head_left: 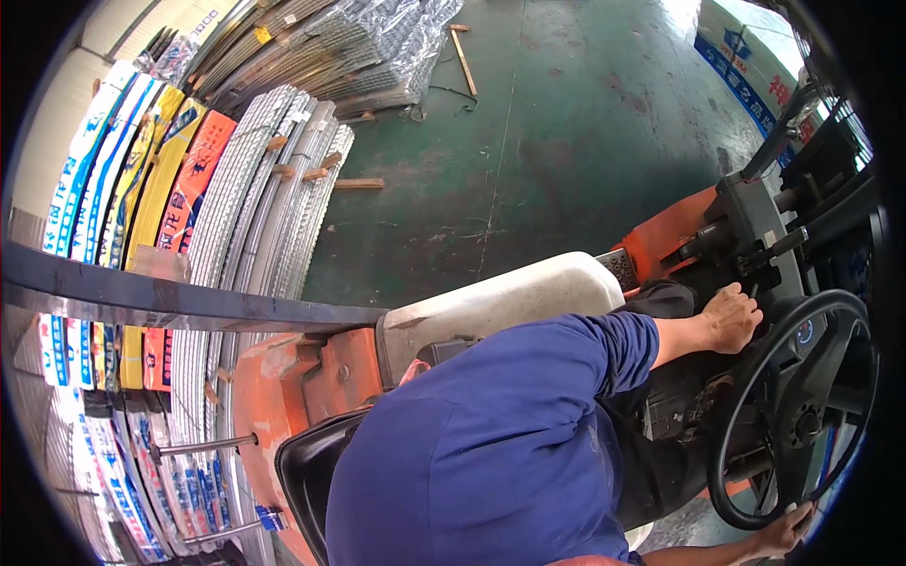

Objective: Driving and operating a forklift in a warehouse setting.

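Steering wheel [793,406], black and three-spoked, is sitting at the far right of the forklift cab. Well to the left of the wheel, wrapped bundles of long metal profiles [236,217] are lying stacked on the green floor [566,123]. Nearer the wheel, the forklift's orange body [311,373] is showing beside a black seat [302,467]. The person's blue sleeve [566,358] is stretching toward the wheel. Just above and left of the rim, the left hand [731,319] is resting with its fingers curled against a thin black lever [755,283] by the column; I cannot tell whether it is clamping it. At the wheel's lowest edge, the right hand [788,533] is wrapping its fingers around the rim.
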`<control>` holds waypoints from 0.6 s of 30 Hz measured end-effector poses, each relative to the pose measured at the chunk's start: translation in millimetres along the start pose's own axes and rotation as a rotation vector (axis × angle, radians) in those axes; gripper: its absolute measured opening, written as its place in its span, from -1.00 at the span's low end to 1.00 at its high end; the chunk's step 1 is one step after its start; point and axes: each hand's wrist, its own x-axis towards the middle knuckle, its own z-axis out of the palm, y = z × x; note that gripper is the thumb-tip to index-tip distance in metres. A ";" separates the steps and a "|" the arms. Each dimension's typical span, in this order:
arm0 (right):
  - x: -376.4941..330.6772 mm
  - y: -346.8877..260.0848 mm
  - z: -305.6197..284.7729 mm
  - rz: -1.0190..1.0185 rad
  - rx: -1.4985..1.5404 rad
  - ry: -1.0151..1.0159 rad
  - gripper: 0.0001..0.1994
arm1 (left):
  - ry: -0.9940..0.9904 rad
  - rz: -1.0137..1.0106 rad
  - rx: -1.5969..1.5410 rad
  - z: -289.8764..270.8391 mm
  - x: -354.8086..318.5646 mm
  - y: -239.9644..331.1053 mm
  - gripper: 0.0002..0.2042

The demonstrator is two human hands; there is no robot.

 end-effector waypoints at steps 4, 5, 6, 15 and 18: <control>-7.8 -7.7 12.9 0.120 -0.144 -0.082 -0.64 | -0.006 0.016 0.005 -35.5 8.4 -35.3 -0.90; -11.4 -24.2 15.6 0.164 -0.174 -0.097 -0.64 | 0.005 0.021 0.011 -43.5 9.6 -44.2 -0.90; -14.1 -33.4 18.5 0.156 -0.157 -0.093 -0.64 | 0.015 0.026 0.013 -51.3 10.9 -52.3 -0.90; -23.7 -114.5 1.2 0.139 0.050 -0.014 -0.64 | 0.148 0.125 0.007 -129.9 23.6 -80.6 -0.89; -30.4 -161.5 -28.9 0.081 0.033 0.005 -0.74 | 0.097 0.238 -0.028 -190.9 52.3 -70.8 -0.86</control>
